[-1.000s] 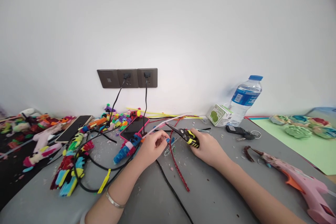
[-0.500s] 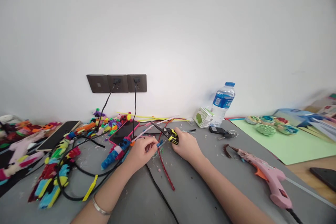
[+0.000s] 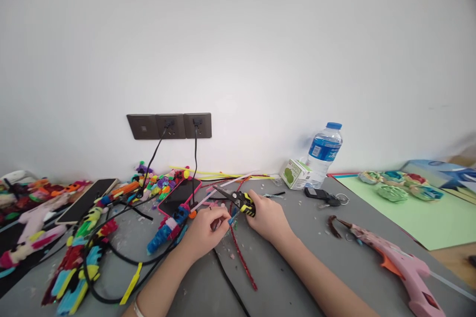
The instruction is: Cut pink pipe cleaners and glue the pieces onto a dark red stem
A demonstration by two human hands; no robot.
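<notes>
My right hand [image 3: 268,219] grips black and yellow cutting pliers [image 3: 238,200], their jaws pointing left over the grey table [image 3: 297,267]. My left hand [image 3: 206,230] is curled in a pinch on a small blue piece [image 3: 233,218] just below the pliers. A red sparkly pipe cleaner [image 3: 241,257] runs from between my hands toward me. A blue and pink pipe-cleaner figure [image 3: 169,229] lies just left of my left hand.
A pink glue gun [image 3: 394,260] lies at the right. A water bottle [image 3: 323,152], a small green carton [image 3: 295,174] and keys [image 3: 325,196] stand near the wall. Phones [image 3: 179,193], black cables [image 3: 122,257] and colourful pipe-cleaner figures [image 3: 74,267] crowd the left. Green paper [image 3: 409,213] holds craft flowers.
The view has shifted a little. My left hand has closed tighter on the blue piece and moved nearer the pliers; my right hand keeps its grip on them.
</notes>
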